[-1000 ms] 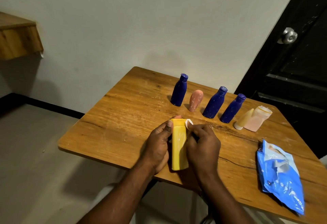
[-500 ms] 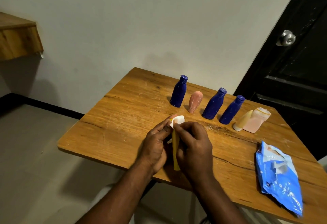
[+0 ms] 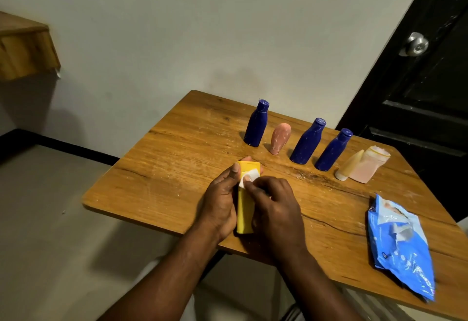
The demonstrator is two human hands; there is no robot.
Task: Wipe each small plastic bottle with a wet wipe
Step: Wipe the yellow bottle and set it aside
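The left hand [image 3: 219, 204] grips one yellow bottle [image 3: 245, 201] above the wooden table's [image 3: 177, 168] near edge; the right hand [image 3: 274, 209] pinches a white wet wipe [image 3: 249, 176] against it. Behind the yellow bottle stand three blue bottles [image 3: 255, 126], one pink bottle [image 3: 279, 138], one cream tube [image 3: 350, 167] and one pale pink bottle [image 3: 368, 166]; to its right, one blue wipe packet [image 3: 400, 242].

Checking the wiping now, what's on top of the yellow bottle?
A small white wet wipe lies on the yellow bottle near its far end, pressed there by the right hand. The left hand grips the bottle's side. The bottle's right side is covered.
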